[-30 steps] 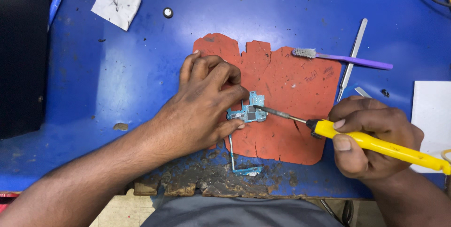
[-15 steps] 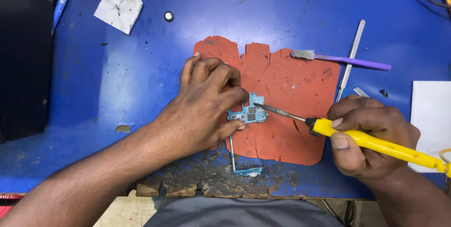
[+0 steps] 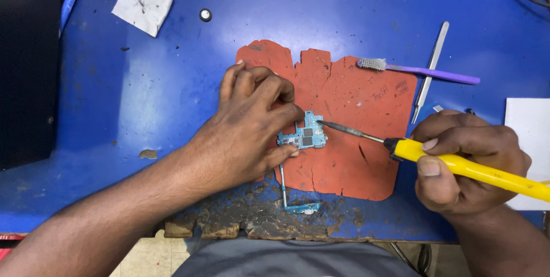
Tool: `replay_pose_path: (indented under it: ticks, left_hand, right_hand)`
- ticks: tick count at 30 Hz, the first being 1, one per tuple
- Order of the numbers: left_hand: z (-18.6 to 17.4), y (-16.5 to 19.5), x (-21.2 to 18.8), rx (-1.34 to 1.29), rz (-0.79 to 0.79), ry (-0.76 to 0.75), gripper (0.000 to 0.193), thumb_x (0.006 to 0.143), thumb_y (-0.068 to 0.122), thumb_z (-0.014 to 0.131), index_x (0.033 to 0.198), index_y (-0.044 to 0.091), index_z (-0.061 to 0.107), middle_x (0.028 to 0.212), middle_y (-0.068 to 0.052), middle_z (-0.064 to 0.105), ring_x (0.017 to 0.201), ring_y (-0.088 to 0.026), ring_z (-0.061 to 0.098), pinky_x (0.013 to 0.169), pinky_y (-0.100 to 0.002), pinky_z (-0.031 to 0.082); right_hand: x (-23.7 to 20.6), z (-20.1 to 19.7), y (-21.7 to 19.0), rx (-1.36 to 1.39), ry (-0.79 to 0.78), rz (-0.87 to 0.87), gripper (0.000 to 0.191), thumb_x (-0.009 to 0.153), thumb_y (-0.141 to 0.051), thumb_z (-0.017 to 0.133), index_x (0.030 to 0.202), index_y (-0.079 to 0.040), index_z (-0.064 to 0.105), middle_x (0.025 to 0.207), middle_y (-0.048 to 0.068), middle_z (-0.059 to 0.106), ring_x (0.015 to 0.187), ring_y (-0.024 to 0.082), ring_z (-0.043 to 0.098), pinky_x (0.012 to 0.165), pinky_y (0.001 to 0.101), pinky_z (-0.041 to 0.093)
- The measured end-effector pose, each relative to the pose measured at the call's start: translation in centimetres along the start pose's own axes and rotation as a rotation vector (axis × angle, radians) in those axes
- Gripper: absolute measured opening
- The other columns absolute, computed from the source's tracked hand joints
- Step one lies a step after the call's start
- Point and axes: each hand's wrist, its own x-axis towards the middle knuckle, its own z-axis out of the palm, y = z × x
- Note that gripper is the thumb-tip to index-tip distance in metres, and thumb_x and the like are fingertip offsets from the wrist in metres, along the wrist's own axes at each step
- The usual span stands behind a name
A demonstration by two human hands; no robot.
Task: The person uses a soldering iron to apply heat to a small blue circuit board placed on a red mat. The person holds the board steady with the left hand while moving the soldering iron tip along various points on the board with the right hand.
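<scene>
Seemingly mid-job, the left hand (image 3: 252,122) pinches the small blue-green circuit board (image 3: 303,135) flat on the cracked red mat (image 3: 355,134), while just to its right the right hand (image 3: 464,159) grips a yellow-handled soldering iron (image 3: 458,165), tip touching the board's upper edge.

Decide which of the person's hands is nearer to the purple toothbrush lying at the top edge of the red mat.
Right. The right hand, gripping the yellow soldering iron, sits just below the purple toothbrush; the left hand lies farther off, across the red mat.
</scene>
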Motion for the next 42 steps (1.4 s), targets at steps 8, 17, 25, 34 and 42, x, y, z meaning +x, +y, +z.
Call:
replay_pose_path:
  ticks: [8, 17, 25, 34, 42]
  left_hand:
    - [-0.06, 0.02, -0.02, 0.005, -0.005, -0.003, 0.046, 0.069, 0.035, 0.090, 0.103, 0.011, 0.071, 0.119, -0.011, 0.051, 0.129, -0.037, 0.041, 0.115, -0.067, 0.022]
    - [-0.06, -0.04, 0.01, 0.015, 0.001, 0.000, 0.046, 0.069, 0.035, 0.090, 0.103, 0.011, 0.072, 0.118, -0.011, 0.050, 0.129, -0.037, 0.040, 0.114, -0.066, 0.022]
    - [-0.33, 0.12, 0.08, -0.002, 0.010, 0.025, 0.045, 0.068, 0.034, 0.090, 0.102, 0.010, 0.072, 0.117, -0.011, 0.051, 0.127, -0.037, 0.042, 0.112, -0.063, 0.024]
    - [-0.49, 0.26, 0.18, -0.003, 0.002, 0.021, 0.043, 0.068, 0.032, 0.090, 0.102, 0.010, 0.072, 0.117, -0.010, 0.052, 0.126, -0.035, 0.042, 0.113, -0.062, 0.025]
    - [-0.39, 0.20, 0.22, 0.012, 0.016, 0.020, 0.046, 0.068, 0.035, 0.090, 0.103, 0.010, 0.072, 0.117, -0.010, 0.052, 0.126, -0.036, 0.042, 0.112, -0.061, 0.025]
  right_hand:
    - [-0.20, -0.06, -0.21, -0.021, -0.021, 0.066, 0.031, 0.103, -0.025, 0.066, 0.109, -0.001, 0.046, 0.080, 0.015, 0.064, 0.062, 0.014, 0.065, 0.059, 0.0261, 0.054]
    - [0.02, 0.10, -0.12, -0.006, -0.011, 0.041, 0.029, 0.105, -0.024, 0.066, 0.108, -0.002, 0.046, 0.080, 0.012, 0.062, 0.062, 0.014, 0.065, 0.059, 0.0250, 0.054]
    - [0.18, 0.15, -0.55, -0.042, -0.017, 0.064, 0.027, 0.105, -0.022, 0.064, 0.110, -0.002, 0.046, 0.078, 0.014, 0.064, 0.063, 0.013, 0.064, 0.059, 0.0241, 0.051]
    - [0.59, 0.19, -0.80, -0.039, -0.051, 0.083, 0.025, 0.102, -0.019, 0.063, 0.109, -0.003, 0.046, 0.082, 0.014, 0.065, 0.061, 0.012, 0.062, 0.057, 0.0240, 0.050]
    - [0.79, 0.28, -1.01, -0.078, -0.068, 0.071, 0.023, 0.102, -0.017, 0.064, 0.111, -0.005, 0.046, 0.083, 0.013, 0.065, 0.064, 0.012, 0.063, 0.059, 0.0240, 0.051]
